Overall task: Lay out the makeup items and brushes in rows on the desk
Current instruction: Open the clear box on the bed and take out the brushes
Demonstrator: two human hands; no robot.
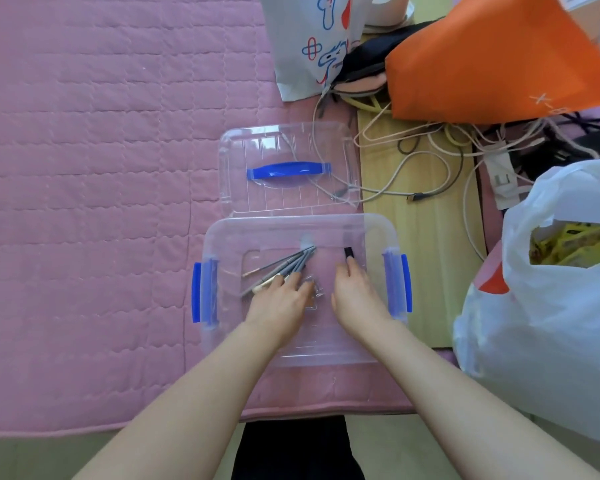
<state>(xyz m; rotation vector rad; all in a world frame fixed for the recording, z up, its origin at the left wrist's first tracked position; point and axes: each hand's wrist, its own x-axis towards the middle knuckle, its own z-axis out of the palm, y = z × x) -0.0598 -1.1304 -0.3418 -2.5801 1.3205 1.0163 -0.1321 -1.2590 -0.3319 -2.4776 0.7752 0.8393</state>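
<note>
Brushes [284, 268] under left hand [279, 304]

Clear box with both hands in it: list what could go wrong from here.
1. The left hand grips only the near ends of the fanned brushes in the clear box; lifted together, one might slip out.
2. The right hand reaches the small black item with its fingertips only, so it could skid away.
3. The lid lies on loose cables; snagging them might shift it.
</note>
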